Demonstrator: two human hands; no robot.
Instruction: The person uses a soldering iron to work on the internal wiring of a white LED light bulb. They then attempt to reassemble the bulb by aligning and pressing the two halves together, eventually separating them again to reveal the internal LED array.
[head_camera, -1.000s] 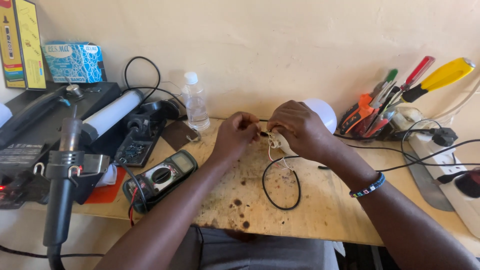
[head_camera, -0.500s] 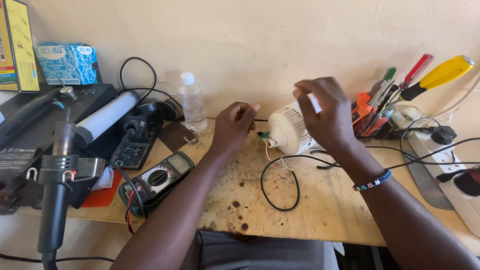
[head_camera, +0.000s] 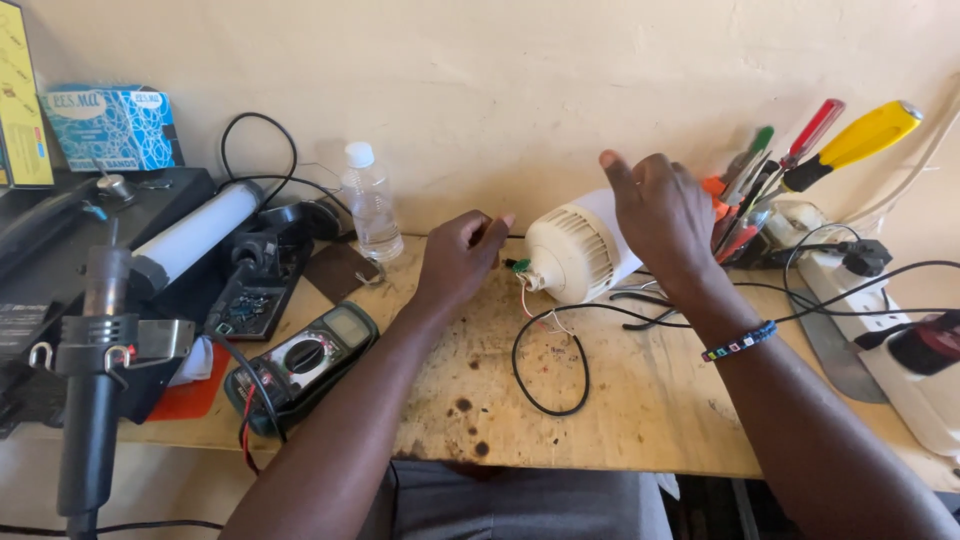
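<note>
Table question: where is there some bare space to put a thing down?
The wooden table is barest along its front edge, between the black wire loop and the right forearm. A smaller bare strip lies between the multimeter and that loop, under the left arm. The left end, with the hot-air tool, and the back right by the screwdrivers are crowded.

Under my right hand (head_camera: 665, 215) the white bulb housing (head_camera: 575, 250) looks like matt moulded plastic, ribbed into fins, while the workbench (head_camera: 640, 400) beneath is bare, rough wood, stained and scorched in dark spots. The black cable (head_camera: 545, 375) looping across it has a smooth, slightly glossy rubbery sheath, and the water bottle (head_camera: 370, 205) is clear shiny plastic. The screwdriver handles (head_camera: 860, 140) are glossy plastic, the multimeter (head_camera: 300, 362) has a dull rubbery casing, and the wall (head_camera: 520, 90) is matt, uneven plaster.
</note>
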